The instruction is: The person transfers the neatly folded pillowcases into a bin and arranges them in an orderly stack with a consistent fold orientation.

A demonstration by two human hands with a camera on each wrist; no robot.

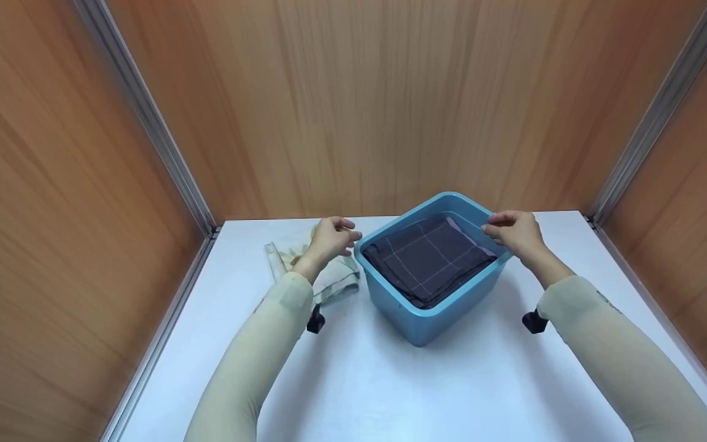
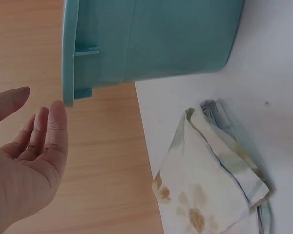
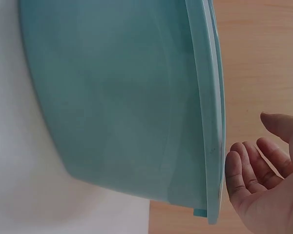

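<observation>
A blue plastic bin [image 1: 390,301] stands turned at an angle on the white table, with a folded dark checked cloth [image 1: 430,255] inside it. My left hand [image 1: 332,238] is at the bin's left corner, fingertips right at the rim and the thumb apart from them in the left wrist view. On the opposite side, my right hand [image 1: 513,232] is at the right end of the rim, fingers loosely bent beside it with nothing between them and the thumb. Under my left forearm lies a folded pale cloth [image 2: 205,180] with brown flowers, partly hidden by the arm in the head view.
The white table [image 1: 353,387] is bounded by a wood-grain back panel [image 1: 378,110] and side panels with grey metal corner rails [image 1: 145,110]. The bin stands close to the back panel. A black wrist device [image 1: 315,320] hangs under each sleeve.
</observation>
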